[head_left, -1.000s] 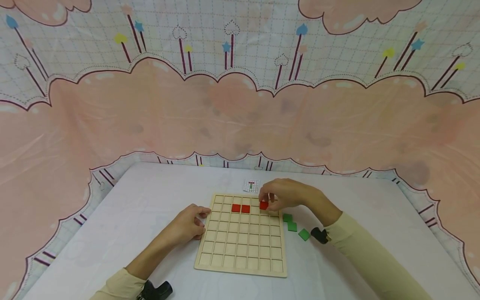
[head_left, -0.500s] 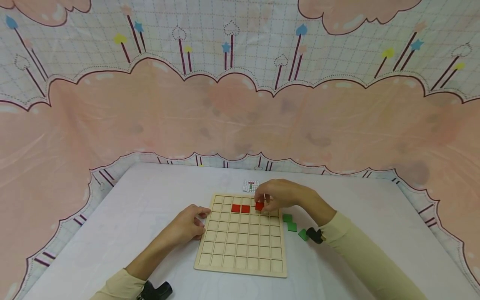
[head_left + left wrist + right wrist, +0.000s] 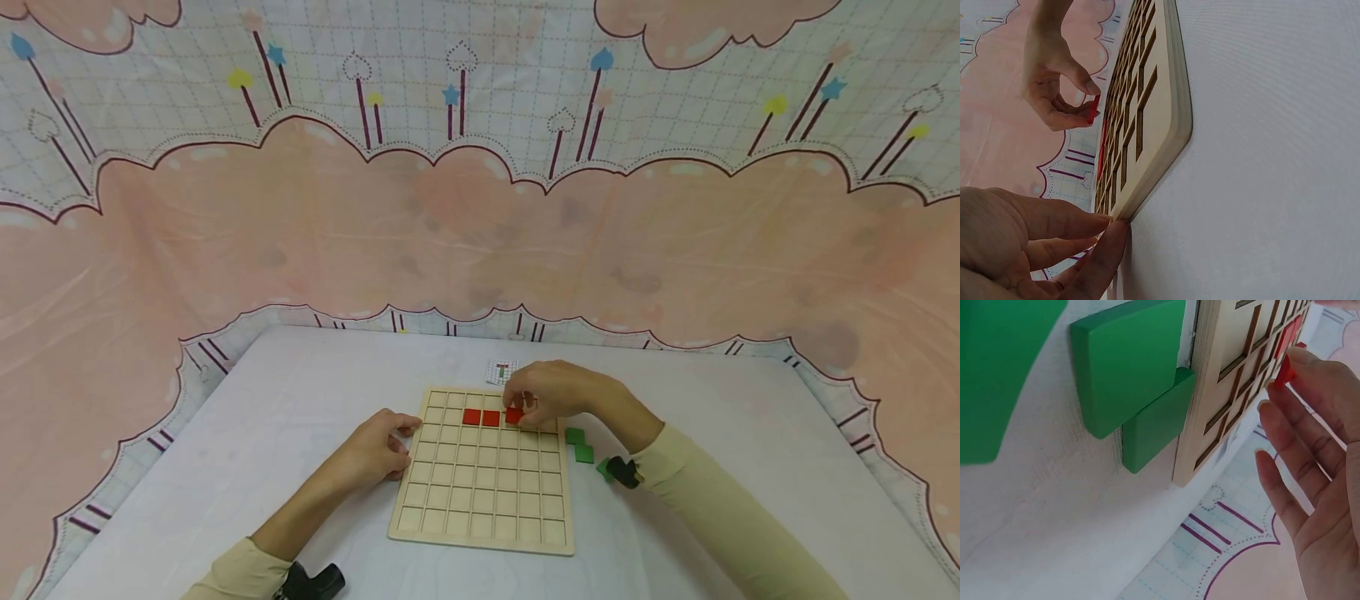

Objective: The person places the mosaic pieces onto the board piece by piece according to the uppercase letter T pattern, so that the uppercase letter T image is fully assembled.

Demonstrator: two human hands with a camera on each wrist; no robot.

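Wooden grid board (image 3: pixel 483 500) lies flat on the white tabletop (image 3: pixel 712 400). Left hand (image 3: pixel 371 450) at the board's left edge: fingertips and thumb rest against the rim, spaced along it, not wrapped round it. Right hand (image 3: pixel 557 388) over the board's far right part, thumb and fingers pinching a red tile (image 3: pixel 513 416); whether that tile touches the board, cannot tell. Two more red tiles (image 3: pixel 472 417) sit side by side in neighbouring cells of the board's second row from the far edge, just left of the pinched one. Off the board's right edge, three green tiles (image 3: pixel 584 453), the one nearest the person partly hidden by a black wrist device (image 3: pixel 622 472). Small printed card (image 3: pixel 502 372) just beyond the board's far edge.
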